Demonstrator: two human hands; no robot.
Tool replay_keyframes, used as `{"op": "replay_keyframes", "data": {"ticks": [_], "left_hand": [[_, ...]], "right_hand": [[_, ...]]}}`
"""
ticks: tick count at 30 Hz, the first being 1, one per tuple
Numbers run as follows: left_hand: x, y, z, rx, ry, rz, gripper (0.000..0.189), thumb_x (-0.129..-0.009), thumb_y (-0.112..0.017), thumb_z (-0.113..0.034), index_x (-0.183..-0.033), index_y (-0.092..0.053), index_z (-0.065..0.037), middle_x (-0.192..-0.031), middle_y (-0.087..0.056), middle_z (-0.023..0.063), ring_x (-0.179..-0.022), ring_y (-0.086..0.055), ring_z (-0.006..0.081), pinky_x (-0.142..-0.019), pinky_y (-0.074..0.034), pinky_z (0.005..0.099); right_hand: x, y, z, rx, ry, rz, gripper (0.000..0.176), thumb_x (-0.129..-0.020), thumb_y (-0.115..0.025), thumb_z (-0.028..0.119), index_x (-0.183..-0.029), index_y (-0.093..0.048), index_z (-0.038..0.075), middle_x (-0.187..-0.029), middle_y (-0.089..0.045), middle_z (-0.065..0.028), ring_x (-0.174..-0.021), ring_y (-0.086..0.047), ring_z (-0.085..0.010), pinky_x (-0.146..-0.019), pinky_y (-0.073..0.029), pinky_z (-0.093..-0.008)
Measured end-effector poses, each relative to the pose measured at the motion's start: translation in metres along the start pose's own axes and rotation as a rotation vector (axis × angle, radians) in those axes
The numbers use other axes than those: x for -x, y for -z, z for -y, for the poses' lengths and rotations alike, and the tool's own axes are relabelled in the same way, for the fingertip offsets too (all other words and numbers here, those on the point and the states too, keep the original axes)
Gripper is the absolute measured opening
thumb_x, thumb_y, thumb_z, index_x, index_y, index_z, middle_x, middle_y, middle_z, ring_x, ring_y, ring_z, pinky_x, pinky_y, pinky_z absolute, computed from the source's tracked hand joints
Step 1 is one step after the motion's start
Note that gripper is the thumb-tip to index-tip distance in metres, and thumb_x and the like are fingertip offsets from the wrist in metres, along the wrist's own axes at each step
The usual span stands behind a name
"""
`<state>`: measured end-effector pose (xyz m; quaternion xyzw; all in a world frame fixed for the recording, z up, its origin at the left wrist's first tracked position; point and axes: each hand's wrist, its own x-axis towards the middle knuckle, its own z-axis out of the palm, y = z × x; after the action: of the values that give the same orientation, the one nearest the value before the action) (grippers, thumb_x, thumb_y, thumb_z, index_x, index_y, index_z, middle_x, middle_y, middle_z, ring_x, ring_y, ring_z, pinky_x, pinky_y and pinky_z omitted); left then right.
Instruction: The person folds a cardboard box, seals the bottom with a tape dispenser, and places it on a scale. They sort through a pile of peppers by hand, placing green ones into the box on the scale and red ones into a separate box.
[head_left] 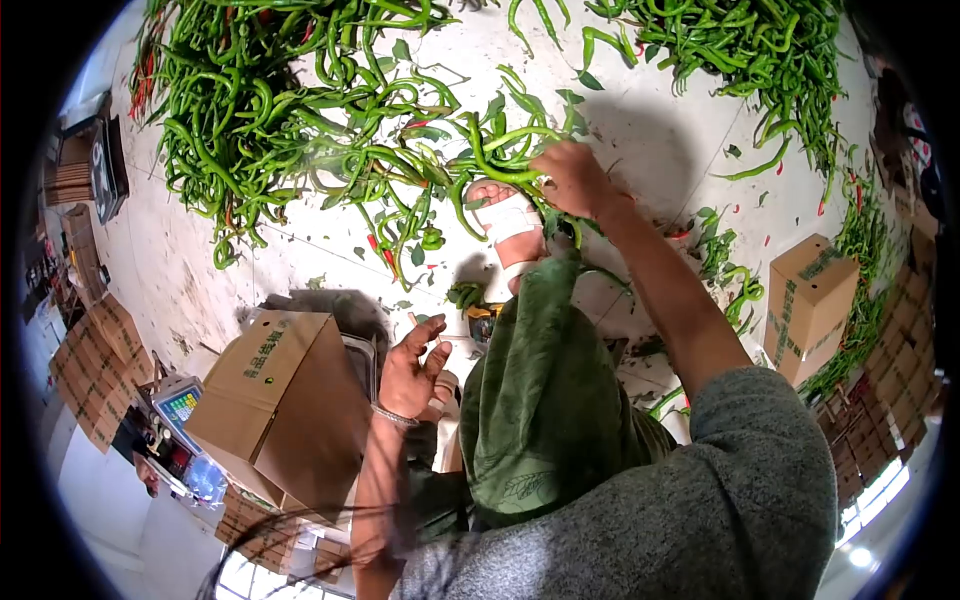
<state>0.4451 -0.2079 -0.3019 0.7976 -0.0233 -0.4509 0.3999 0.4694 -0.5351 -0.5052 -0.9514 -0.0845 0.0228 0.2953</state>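
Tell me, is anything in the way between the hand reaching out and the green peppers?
Nothing visible. The right hand is on the green peppers, fingers closed round a bunch just beside the sandalled foot. The left hand hangs open near the cardboard box.

Head-worn fisheye view looks steeply down at the floor (640,150).

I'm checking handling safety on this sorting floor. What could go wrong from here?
1. The right hand grips green chili peppers with no glove, so the juice may irritate the skin.
2. The sandalled foot stands right among them, so some could get trodden on and bruised.
3. Peppers lie scattered over the white floor, which could cause a slip.
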Motion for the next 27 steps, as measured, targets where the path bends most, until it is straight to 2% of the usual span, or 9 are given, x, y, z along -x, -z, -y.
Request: {"op": "replay_keyframes", "data": {"ticks": [3, 9, 13, 16, 17, 20, 24, 26, 27], "left_hand": [[-0.020, 0.003, -0.005, 0.113, 0.058, -0.004, 0.033, -0.085, -0.059, -0.011, -0.116, -0.053, 0.001, -0.104, -0.063, 0.0166, -0.096, -0.060, 0.0194, -0.082, -0.047, 0.0291], [-0.077, -0.017, -0.019, 0.731, 0.142, 0.137, 0.057, -0.086, -0.060, -0.025, -0.131, -0.038, 0.000, -0.130, -0.046, 0.0121, -0.124, -0.039, 0.0220, -0.103, -0.028, 0.0349], [-0.108, -0.029, -0.038, 1.287, -0.175, 0.180, 0.057, -0.090, -0.050, -0.037, -0.138, -0.033, -0.012, -0.139, -0.036, 0.0119, -0.125, -0.036, 0.0243, -0.101, -0.031, 0.0371], [-0.120, -0.016, -0.017, 1.386, -0.233, 0.082, 0.039, -0.092, -0.047, -0.033, -0.121, -0.051, -0.008, -0.094, -0.063, 0.0101, -0.107, -0.052, 0.0257, -0.090, -0.040, 0.0365], [-0.117, -0.009, -0.026, 1.307, -0.207, -0.038, 0.035, -0.092, -0.048, -0.031, -0.117, -0.053, -0.007, -0.066, -0.056, 0.0035, -0.086, -0.057, 0.0233, -0.083, -0.043, 0.0352], [-0.108, 0.014, -0.033, 1.133, -0.191, -0.138, 0.032, -0.092, -0.048, -0.023, -0.119, -0.049, -0.007, -0.057, -0.044, -0.0014, -0.057, -0.047, 0.0134, -0.065, -0.043, 0.0306], [-0.104, 0.022, -0.039, 1.142, -0.185, -0.165, 0.036, -0.091, -0.051, -0.021, -0.124, -0.045, -0.008, -0.070, -0.050, -0.0012, -0.061, -0.048, 0.0105, -0.061, -0.044, 0.0287], [-0.110, 0.018, -0.041, 1.094, -0.119, -0.161, 0.038, -0.090, -0.054, -0.021, -0.125, -0.045, -0.009, -0.082, -0.054, 0.0018, -0.067, -0.052, 0.0115, -0.060, -0.047, 0.0279], [-0.114, 0.014, -0.040, 1.100, -0.102, -0.120, 0.040, -0.088, -0.056, -0.021, -0.125, -0.045, -0.009, -0.092, -0.056, 0.0043, -0.072, -0.056, 0.0122, -0.059, -0.048, 0.0271]], "right_hand": [[0.021, -0.012, 0.015, -0.026, -0.041, -0.028, 0.024, -0.074, -0.058, 0.018, -0.096, -0.059, 0.008, -0.085, -0.057, -0.0083, -0.089, -0.053, -0.0245, -0.072, -0.043, -0.0384], [0.027, 0.009, 0.107, -1.367, -0.324, 0.225, 0.024, -0.086, -0.051, 0.018, -0.105, -0.054, 0.004, -0.096, -0.056, -0.0102, -0.098, -0.052, -0.0188, -0.086, -0.041, -0.0312], [0.019, -0.006, 0.098, -0.866, 0.097, 0.156, 0.027, -0.088, -0.048, 0.012, -0.114, -0.051, 0.005, -0.116, -0.052, -0.0128, -0.112, -0.049, -0.0204, -0.096, -0.036, -0.0322], [-0.021, 0.036, 0.047, -1.080, -0.193, 0.257, 0.024, -0.083, -0.056, 0.008, -0.107, -0.056, 0.002, -0.103, -0.059, -0.0099, -0.097, -0.055, -0.0206, -0.084, -0.043, -0.0322], [-0.028, 0.037, 0.023, -0.339, -0.079, -0.409, 0.026, -0.080, -0.060, 0.008, -0.106, -0.057, 0.003, -0.100, -0.061, -0.0123, -0.094, -0.057, -0.0252, -0.080, -0.046, -0.0343], [-0.057, 0.035, -0.099, 0.256, -0.572, -0.848, 0.050, -0.069, -0.068, 0.016, -0.115, -0.051, 0.006, -0.116, -0.051, -0.0134, -0.106, -0.048, -0.0296, -0.089, -0.039, -0.0385], [-0.064, 0.028, -0.164, -0.138, -0.630, -0.323, 0.035, -0.073, -0.064, 0.024, -0.104, -0.058, 0.008, -0.107, -0.055, -0.0125, -0.100, -0.051, -0.0262, -0.086, -0.040, -0.0384], [-0.065, -0.036, -0.183, 0.269, -0.497, -0.419, 0.018, -0.077, -0.063, 0.019, -0.088, -0.064, 0.004, -0.077, -0.061, -0.0139, -0.071, -0.059, -0.0261, -0.063, -0.048, -0.0346], [-0.071, -0.018, -0.144, -0.014, -0.602, -0.388, 0.021, -0.079, -0.062, 0.023, -0.085, -0.063, 0.003, -0.076, -0.062, -0.0108, -0.068, -0.059, -0.0233, -0.062, -0.047, -0.0346]]}}
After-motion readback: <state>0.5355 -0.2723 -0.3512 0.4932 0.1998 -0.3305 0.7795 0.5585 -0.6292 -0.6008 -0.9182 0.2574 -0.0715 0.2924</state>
